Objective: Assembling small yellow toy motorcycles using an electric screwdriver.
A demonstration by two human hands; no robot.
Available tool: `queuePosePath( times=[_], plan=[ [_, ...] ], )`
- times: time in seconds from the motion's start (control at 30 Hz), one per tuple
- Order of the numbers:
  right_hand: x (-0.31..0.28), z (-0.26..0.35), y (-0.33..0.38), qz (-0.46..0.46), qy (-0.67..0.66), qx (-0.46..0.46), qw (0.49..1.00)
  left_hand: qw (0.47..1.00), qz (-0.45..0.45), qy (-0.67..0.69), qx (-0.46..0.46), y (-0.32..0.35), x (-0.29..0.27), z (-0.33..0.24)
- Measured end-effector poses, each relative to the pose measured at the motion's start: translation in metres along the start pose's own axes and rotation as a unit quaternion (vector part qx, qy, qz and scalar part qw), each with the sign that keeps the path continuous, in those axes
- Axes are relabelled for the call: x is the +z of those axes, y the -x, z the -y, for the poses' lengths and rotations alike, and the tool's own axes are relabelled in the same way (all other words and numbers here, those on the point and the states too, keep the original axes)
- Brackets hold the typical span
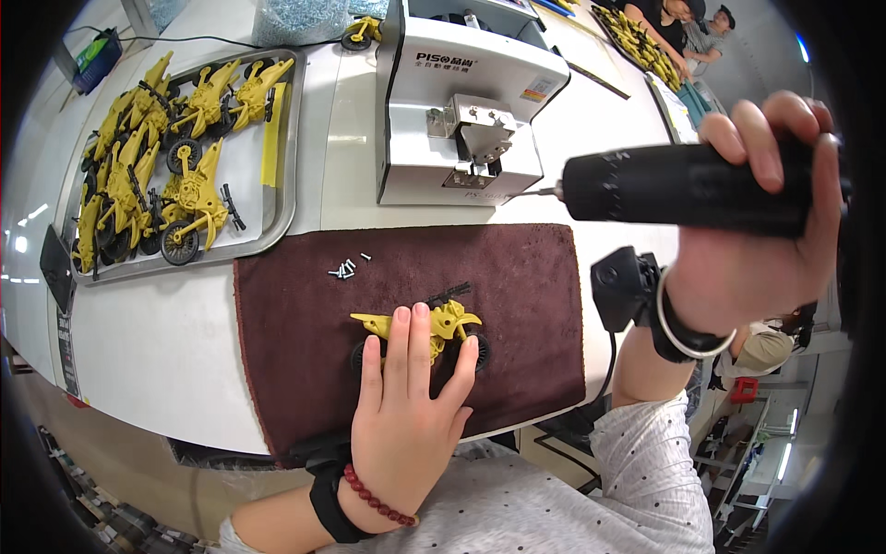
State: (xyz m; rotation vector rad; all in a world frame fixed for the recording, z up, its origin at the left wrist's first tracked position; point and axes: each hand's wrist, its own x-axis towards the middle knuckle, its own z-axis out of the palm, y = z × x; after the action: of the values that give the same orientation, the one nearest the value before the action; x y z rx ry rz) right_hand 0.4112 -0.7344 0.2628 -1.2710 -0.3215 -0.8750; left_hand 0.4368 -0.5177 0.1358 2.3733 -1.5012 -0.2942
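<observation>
A yellow toy motorcycle with black wheels and handlebars lies on its side on a dark brown cloth mat. My left hand rests flat over it, fingers stretched out and spread, covering part of its body and wheels. Raised at the right, my right hand is wrapped round a black electric screwdriver. The screwdriver points left, its thin bit at the lower front of a white screw feeder; whether the tip carries a screw is too small to tell. Several small silver screws lie on the mat.
At the left, a metal tray holds several yellow toy motorcycles. A bag of small screws and another toy motorcycle stand behind. Co-workers sit at the far right near a tray of yellow parts.
</observation>
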Motion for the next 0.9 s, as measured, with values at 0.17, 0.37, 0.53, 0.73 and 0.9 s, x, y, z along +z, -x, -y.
queuePosePath(
  times=[0.17,0.37,0.53,0.73,0.9],
  plan=[
    [-0.007,-0.015,-0.015,0.000,0.038,0.020,0.999,0.999,0.017,0.032,0.008,0.000,0.001,0.001],
    [-0.010,-0.039,-0.022,-0.019,0.068,0.009,0.997,0.998,0.042,0.038,0.017,-0.003,-0.001,0.004],
    [0.007,-0.050,-0.024,-0.063,0.099,-0.030,0.993,0.998,0.043,0.039,0.018,-0.003,-0.002,0.005],
    [0.046,-0.067,-0.015,-0.172,0.150,-0.092,0.969,0.998,0.042,0.044,0.018,-0.003,-0.001,0.007],
    [0.048,-0.070,-0.016,-0.170,0.162,-0.095,0.967,0.998,0.046,0.040,0.018,-0.002,-0.001,0.007]
  ],
)
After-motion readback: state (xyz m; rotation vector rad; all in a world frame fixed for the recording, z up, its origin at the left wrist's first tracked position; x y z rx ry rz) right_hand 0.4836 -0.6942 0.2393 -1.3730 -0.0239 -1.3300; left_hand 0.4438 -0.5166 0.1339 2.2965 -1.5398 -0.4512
